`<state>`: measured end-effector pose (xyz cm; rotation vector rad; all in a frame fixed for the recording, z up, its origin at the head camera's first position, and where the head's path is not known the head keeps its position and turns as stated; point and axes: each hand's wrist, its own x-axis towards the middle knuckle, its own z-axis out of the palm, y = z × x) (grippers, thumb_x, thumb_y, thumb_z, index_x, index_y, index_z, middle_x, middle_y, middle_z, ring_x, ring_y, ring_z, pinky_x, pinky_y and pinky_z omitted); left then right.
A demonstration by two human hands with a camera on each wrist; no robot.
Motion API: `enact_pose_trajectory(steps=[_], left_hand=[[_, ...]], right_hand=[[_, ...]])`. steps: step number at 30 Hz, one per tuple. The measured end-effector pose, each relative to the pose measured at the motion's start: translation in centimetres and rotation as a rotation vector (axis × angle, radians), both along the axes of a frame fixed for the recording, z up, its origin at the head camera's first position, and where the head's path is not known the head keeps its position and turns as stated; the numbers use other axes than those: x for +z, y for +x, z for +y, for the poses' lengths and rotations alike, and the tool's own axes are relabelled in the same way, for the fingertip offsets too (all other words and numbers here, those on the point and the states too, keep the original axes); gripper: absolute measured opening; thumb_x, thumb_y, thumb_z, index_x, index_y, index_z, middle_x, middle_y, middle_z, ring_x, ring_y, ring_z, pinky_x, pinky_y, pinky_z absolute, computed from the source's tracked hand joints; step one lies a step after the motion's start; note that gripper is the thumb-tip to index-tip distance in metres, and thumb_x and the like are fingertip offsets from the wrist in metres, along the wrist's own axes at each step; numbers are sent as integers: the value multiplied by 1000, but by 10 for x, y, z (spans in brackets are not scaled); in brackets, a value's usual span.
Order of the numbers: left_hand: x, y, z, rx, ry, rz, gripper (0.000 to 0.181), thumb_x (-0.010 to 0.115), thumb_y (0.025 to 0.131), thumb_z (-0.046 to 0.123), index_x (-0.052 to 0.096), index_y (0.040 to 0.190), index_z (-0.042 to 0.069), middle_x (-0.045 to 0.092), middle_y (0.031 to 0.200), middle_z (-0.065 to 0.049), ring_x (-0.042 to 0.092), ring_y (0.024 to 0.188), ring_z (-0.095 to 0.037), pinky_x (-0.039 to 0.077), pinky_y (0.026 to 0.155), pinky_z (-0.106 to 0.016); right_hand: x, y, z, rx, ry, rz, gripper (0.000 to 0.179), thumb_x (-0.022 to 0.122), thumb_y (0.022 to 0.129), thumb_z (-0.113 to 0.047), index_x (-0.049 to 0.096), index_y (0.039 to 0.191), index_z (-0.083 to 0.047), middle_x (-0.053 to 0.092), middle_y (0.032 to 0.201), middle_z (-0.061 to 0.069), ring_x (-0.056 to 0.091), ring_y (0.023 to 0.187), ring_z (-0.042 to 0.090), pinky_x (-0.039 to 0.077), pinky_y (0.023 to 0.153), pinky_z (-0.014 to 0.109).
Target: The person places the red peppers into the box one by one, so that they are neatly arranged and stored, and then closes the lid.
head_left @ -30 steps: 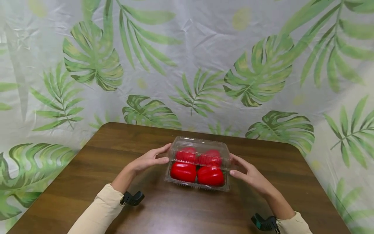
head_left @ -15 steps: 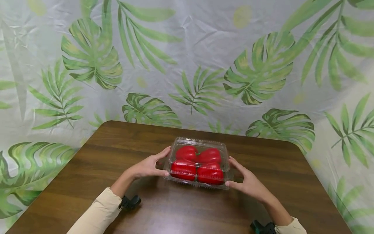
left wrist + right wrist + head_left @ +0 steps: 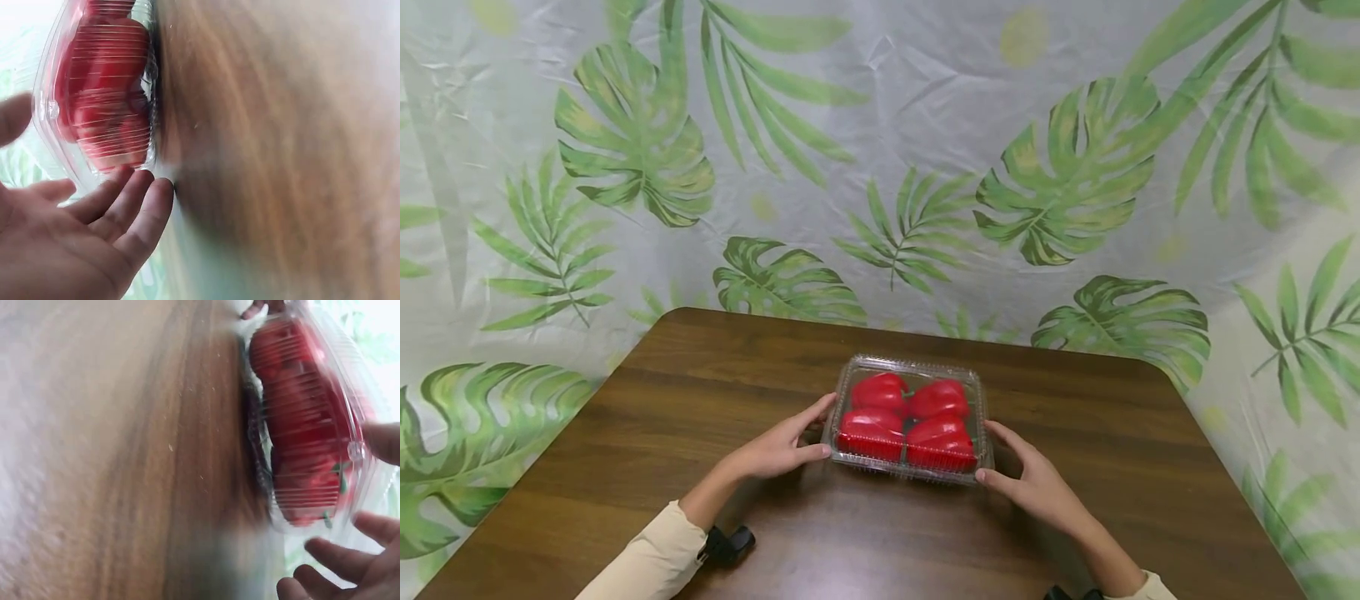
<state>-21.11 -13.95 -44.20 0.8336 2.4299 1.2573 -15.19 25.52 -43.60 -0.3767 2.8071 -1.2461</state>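
Note:
A clear plastic clamshell box (image 3: 910, 477) sits on the table, holding several red bell peppers (image 3: 942, 398). Its transparent lid lies down over the base; whether the rim is latched I cannot tell. My left hand (image 3: 778, 446) is at the box's left side, thumb by the front corner, fingers along the side. In the left wrist view the fingers (image 3: 150, 209) are extended beside the ribbed wall. At the opposite side is my right hand (image 3: 1037, 483), its thumb at the front right corner. The right wrist view shows its fingers (image 3: 340, 559) spread and loosely extended near the box's end.
A brown wooden table (image 3: 715, 358) with rounded far corners bears the box near its far edge. Behind it hangs a pale curtain (image 3: 895, 100) with a green leaf print. Dark straps with devices (image 3: 727, 546) sit at both wrists.
The lid, tilted up at the front one second ago, has come down over the peppers onto the base. Both hands have moved down and toward the front corners with it.

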Motion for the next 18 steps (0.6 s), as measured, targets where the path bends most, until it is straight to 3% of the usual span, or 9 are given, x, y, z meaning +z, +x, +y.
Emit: enact_pose_trajectory(steps=[3, 6, 9, 12, 18], left_hand=[[-2, 2, 2, 18, 68, -29, 75, 60, 97, 23, 20, 158, 6, 55, 132, -23, 57, 120, -33, 52, 92, -34], [-2, 2, 4, 31, 152, -72, 74, 62, 95, 13, 23, 156, 2, 62, 111, -21, 64, 99, -25, 55, 81, -29], [-2, 4, 6, 36, 219, -110, 74, 62, 93, 6, 23, 155, -3, 63, 97, -21, 63, 82, -17, 56, 71, -27], [-3, 4, 7, 44, 265, -146, 74, 61, 93, 3, 22, 155, -5, 63, 89, -19, 61, 73, -14, 56, 67, -27], [-6, 3, 9, -15, 327, -169, 74, 57, 93, -1, 16, 154, -9, 60, 80, -20, 60, 67, -9, 57, 65, -25]], right_hand=[[-2, 0, 0, 4, -73, -49, 72, 71, 91, -30, 38, 151, -10, 60, 134, 21, 60, 121, 36, 56, 88, 46], [-1, -2, 1, 63, -174, -120, 75, 70, 92, -23, 30, 153, -4, 66, 115, 20, 68, 96, 24, 59, 73, 36], [0, -4, 2, 120, -251, -195, 78, 67, 94, -19, 22, 154, 0, 67, 101, 21, 70, 80, 19, 60, 63, 35], [1, -5, 1, 122, -282, -223, 77, 68, 94, -19, 22, 153, 1, 68, 95, 23, 70, 75, 18, 58, 57, 35], [1, -6, 2, 92, -340, -290, 65, 67, 94, -16, 27, 143, 1, 69, 85, 15, 69, 68, 19, 55, 50, 33]])
